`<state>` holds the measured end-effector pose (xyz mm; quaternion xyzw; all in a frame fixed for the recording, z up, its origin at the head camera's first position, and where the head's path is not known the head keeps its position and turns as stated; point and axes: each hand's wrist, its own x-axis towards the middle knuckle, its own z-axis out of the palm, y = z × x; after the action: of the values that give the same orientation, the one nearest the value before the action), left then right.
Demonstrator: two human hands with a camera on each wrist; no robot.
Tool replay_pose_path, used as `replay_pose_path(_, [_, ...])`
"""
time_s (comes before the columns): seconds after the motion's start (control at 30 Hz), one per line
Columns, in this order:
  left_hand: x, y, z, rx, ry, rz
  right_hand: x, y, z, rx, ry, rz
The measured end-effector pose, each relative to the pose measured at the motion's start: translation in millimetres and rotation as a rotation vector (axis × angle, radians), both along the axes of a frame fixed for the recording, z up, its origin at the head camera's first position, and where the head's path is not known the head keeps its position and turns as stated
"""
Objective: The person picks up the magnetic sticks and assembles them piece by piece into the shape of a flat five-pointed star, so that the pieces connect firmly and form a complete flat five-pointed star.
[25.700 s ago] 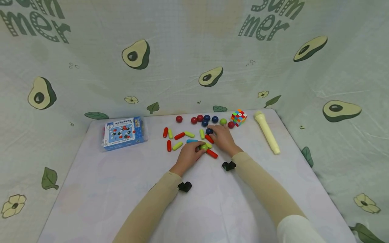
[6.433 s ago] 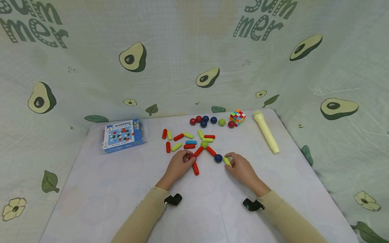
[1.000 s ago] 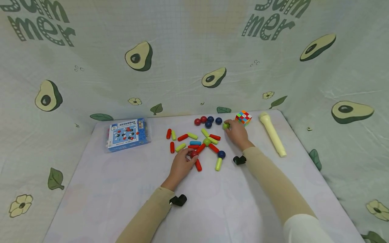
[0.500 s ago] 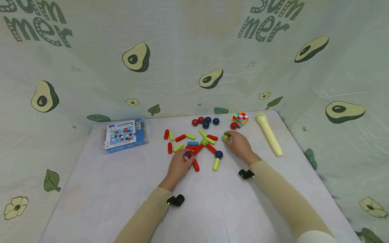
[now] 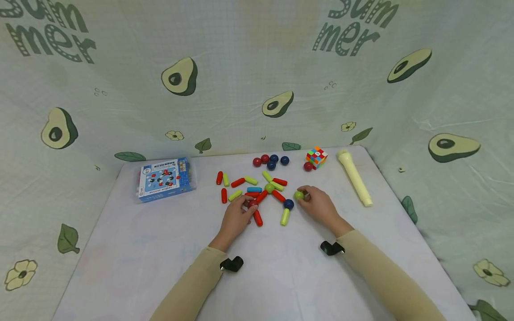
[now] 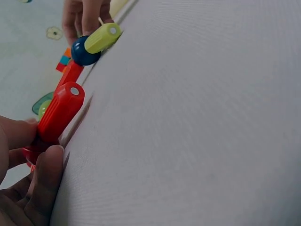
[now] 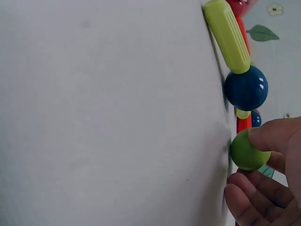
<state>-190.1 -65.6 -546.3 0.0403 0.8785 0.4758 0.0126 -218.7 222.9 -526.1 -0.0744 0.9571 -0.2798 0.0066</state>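
My left hand pinches a red ball on the left leg of a joined figure of magnetic rods and balls. A red rod runs from that ball toward me. At the figure's centre sits a green ball, with red rods slanting down both sides. The right leg has a dark blue ball with a yellow-green rod below it. Just right of the blue ball, my right hand holds a loose green ball between thumb and fingers, apart from the figure.
Loose red and yellow-green rods and one blue rod lie left of the figure. Several red and dark blue balls stand behind it. Further out are a puzzle cube, a cream baton and a boxed set.
Over the last second my right hand brought the green ball from beside the cube toward me. The yellow-green rod it held 6.4 s ago now joins the blue ball. My left hand stays put.
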Motion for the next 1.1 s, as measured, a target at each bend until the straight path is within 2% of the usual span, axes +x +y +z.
replay_pose_path(0.47, [-0.2, -0.5, -1.2, -0.018, -0.010, 0.007, 37.5, -15, 9.2, -0.126, 0.103, 0.058])
replay_pose_path(0.8, [-0.9, -0.7, -2.7, -0.005, -0.027, 0.014, 65.1, -46, 8.7, -0.090, 0.134, 0.201])
replay_pose_path(1.1, [-1.7, -1.2, -3.0, -0.004, -0.005, -0.002, 72.4, -67, -5.1, -0.038, 0.210, 0.313])
